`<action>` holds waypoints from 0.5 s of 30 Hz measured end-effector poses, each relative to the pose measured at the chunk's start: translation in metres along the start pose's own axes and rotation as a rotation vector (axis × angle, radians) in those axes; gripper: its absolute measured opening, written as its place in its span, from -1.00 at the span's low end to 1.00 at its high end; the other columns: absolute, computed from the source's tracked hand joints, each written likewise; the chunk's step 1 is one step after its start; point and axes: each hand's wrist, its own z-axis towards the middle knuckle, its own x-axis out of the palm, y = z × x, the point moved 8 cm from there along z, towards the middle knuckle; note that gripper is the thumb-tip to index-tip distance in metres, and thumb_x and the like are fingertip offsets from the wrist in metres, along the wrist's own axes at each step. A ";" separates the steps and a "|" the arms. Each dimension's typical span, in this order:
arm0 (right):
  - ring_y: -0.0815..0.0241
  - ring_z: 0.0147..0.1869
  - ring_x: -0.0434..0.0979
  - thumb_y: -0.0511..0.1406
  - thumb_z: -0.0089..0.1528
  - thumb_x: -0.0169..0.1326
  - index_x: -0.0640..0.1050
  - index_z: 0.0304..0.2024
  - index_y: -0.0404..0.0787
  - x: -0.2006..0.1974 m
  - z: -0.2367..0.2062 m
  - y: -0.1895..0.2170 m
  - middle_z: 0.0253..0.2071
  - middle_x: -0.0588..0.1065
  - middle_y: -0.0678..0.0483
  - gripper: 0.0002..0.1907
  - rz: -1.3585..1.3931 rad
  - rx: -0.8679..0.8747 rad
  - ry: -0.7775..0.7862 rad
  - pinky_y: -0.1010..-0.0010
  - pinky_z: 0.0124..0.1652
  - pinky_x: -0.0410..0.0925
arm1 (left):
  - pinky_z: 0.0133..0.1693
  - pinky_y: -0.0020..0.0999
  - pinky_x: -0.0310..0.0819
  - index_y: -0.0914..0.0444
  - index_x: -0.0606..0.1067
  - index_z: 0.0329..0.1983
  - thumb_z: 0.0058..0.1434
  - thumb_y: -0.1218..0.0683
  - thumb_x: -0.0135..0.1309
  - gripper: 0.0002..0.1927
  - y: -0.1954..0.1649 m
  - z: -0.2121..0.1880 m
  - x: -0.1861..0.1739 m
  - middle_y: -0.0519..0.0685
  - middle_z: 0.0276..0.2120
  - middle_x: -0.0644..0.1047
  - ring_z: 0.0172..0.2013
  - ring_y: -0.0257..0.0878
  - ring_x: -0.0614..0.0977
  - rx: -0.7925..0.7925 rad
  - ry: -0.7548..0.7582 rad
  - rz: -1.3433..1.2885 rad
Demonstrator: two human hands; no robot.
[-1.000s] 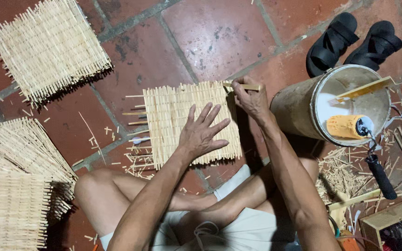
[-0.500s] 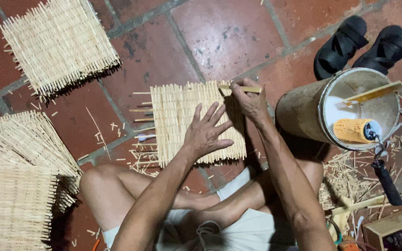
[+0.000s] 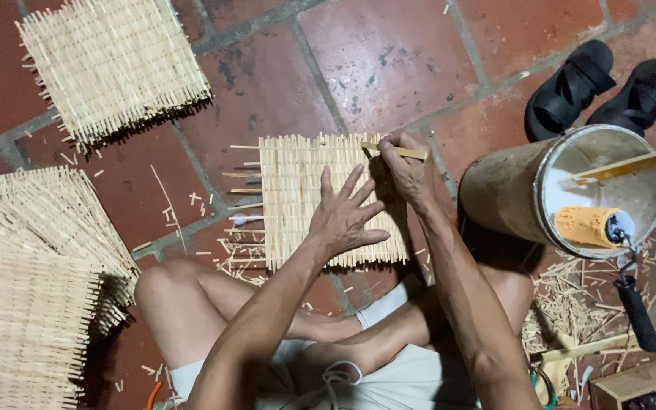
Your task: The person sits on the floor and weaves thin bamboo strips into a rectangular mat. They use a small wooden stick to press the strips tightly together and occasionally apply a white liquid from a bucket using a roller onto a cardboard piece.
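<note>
Left hand (image 3: 343, 220) lies flat, fingers spread, pinning the small pale woven bamboo-strip mat (image 3: 298, 199) to the red tile floor (image 3: 389, 61) so it can't slide; right hand (image 3: 408, 171) at the mat's top edge pinches a thin bamboo sliver (image 3: 396, 150).

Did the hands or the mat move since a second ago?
Hardly at all. The left hand still presses flat on the woven mat, and the right hand still grips the thin strip at the mat's top edge. The bucket, sandals and stacked mats stayed put.
</note>
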 end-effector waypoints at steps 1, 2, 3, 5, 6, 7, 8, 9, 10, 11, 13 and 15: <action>0.36 -0.32 0.52 -0.26 0.34 0.11 0.60 -0.17 -0.34 0.000 -0.001 -0.003 -0.39 0.56 0.11 -0.77 0.010 0.039 -0.013 0.46 -0.33 0.39 | 0.32 0.59 -0.51 -0.12 0.54 0.17 0.14 -0.59 -0.21 -0.24 0.000 -0.001 0.001 -0.02 0.40 0.31 0.51 0.01 -0.02 0.001 0.006 0.003; 0.37 -0.33 0.52 -0.26 0.34 0.12 0.61 -0.18 -0.33 -0.001 -0.003 -0.005 -0.41 0.56 0.12 -0.78 0.019 0.078 -0.025 0.46 -0.35 0.39 | 0.31 0.60 -0.51 -0.11 0.55 0.16 0.13 -0.59 -0.20 -0.25 0.000 -0.001 0.001 0.00 0.39 0.31 0.50 0.02 -0.02 0.003 0.002 -0.004; 0.37 -0.35 0.52 -0.26 0.33 0.12 0.61 -0.18 -0.32 -0.002 -0.004 -0.007 -0.42 0.57 0.13 -0.79 0.027 0.110 -0.037 0.47 -0.37 0.38 | 0.30 0.61 -0.51 -0.10 0.56 0.15 0.13 -0.58 -0.19 -0.25 -0.001 -0.001 0.000 0.01 0.38 0.32 0.50 0.03 -0.02 0.007 -0.010 -0.007; 0.37 -0.39 0.51 -0.26 0.33 0.12 0.60 -0.20 -0.33 0.000 -0.006 -0.009 -0.44 0.56 0.12 -0.79 0.090 0.161 -0.019 0.48 -0.39 0.37 | 0.31 0.62 -0.51 -0.08 0.58 0.13 0.13 -0.57 -0.18 -0.26 -0.001 0.000 -0.006 0.02 0.37 0.33 0.50 0.03 -0.02 0.017 -0.045 -0.015; 0.36 -0.40 0.51 -0.27 0.33 0.12 0.59 -0.21 -0.33 0.001 -0.007 -0.010 -0.45 0.55 0.12 -0.79 0.123 0.194 -0.004 0.48 -0.40 0.37 | 0.31 0.62 -0.50 -0.07 0.58 0.13 0.14 -0.56 -0.16 -0.27 -0.001 -0.001 -0.009 0.02 0.37 0.35 0.51 0.03 -0.02 0.018 -0.063 -0.019; 0.38 -0.37 0.51 -0.27 0.35 0.12 0.60 -0.20 -0.33 -0.001 -0.006 -0.003 -0.42 0.56 0.12 -0.79 0.090 0.120 -0.041 0.49 -0.37 0.37 | 0.32 0.62 -0.49 -0.06 0.59 0.12 0.15 -0.55 -0.15 -0.27 0.001 -0.001 -0.013 0.01 0.36 0.36 0.51 0.02 -0.01 0.016 -0.086 -0.017; 0.39 -0.34 0.51 -0.27 0.36 0.12 0.60 -0.20 -0.34 -0.002 -0.005 0.004 -0.39 0.56 0.13 -0.79 0.059 0.043 -0.080 0.51 -0.34 0.38 | 0.31 0.62 -0.49 -0.05 0.60 0.09 0.14 -0.54 -0.12 -0.29 0.002 0.001 -0.014 0.03 0.34 0.38 0.50 0.04 0.01 0.016 -0.072 -0.012; 0.40 -0.31 0.51 -0.28 0.38 0.11 0.60 -0.19 -0.34 -0.001 -0.005 0.010 -0.36 0.56 0.13 -0.79 0.029 -0.030 -0.120 0.52 -0.32 0.39 | 0.29 0.61 -0.49 -0.04 0.60 0.05 0.12 -0.53 -0.09 -0.31 0.002 0.002 -0.014 0.04 0.31 0.40 0.49 0.05 0.03 0.016 -0.053 -0.011; 0.40 -0.32 0.51 -0.28 0.36 0.11 0.60 -0.18 -0.33 0.005 -0.004 0.008 -0.37 0.57 0.14 -0.80 0.070 0.010 -0.127 0.52 -0.33 0.39 | 0.28 0.61 -0.48 -0.03 0.60 0.02 0.11 -0.52 -0.06 -0.33 0.003 0.002 -0.014 0.06 0.29 0.43 0.48 0.07 0.06 0.016 -0.036 -0.011; 0.41 -0.34 0.50 -0.28 0.34 0.11 0.60 -0.17 -0.33 0.013 -0.001 0.005 -0.37 0.57 0.16 -0.80 0.109 0.049 -0.134 0.52 -0.35 0.38 | 0.31 0.57 -0.48 -0.01 0.63 -0.03 0.14 -0.49 -0.05 -0.38 0.008 0.003 -0.006 0.05 0.23 0.46 0.48 0.06 0.09 -0.014 0.073 0.006; 0.40 -0.33 0.49 -0.29 0.34 0.12 0.61 -0.16 -0.33 0.039 0.002 0.007 -0.37 0.57 0.15 -0.81 0.142 0.029 -0.099 0.52 -0.34 0.38 | 0.36 0.51 -0.46 0.02 0.69 -0.13 0.19 -0.43 -0.02 -0.44 0.013 -0.001 0.013 0.05 0.13 0.54 0.48 0.06 0.16 -0.064 0.306 0.027; 0.37 -0.29 0.47 -0.31 0.37 0.14 0.63 -0.16 -0.36 0.070 0.010 0.019 -0.35 0.55 0.11 -0.81 0.135 -0.121 -0.014 0.49 -0.31 0.36 | 0.30 0.55 -0.39 0.09 0.71 -0.17 0.18 -0.31 0.01 -0.51 0.006 0.003 -0.013 0.10 0.00 0.58 0.29 0.16 0.31 -0.003 -0.089 0.091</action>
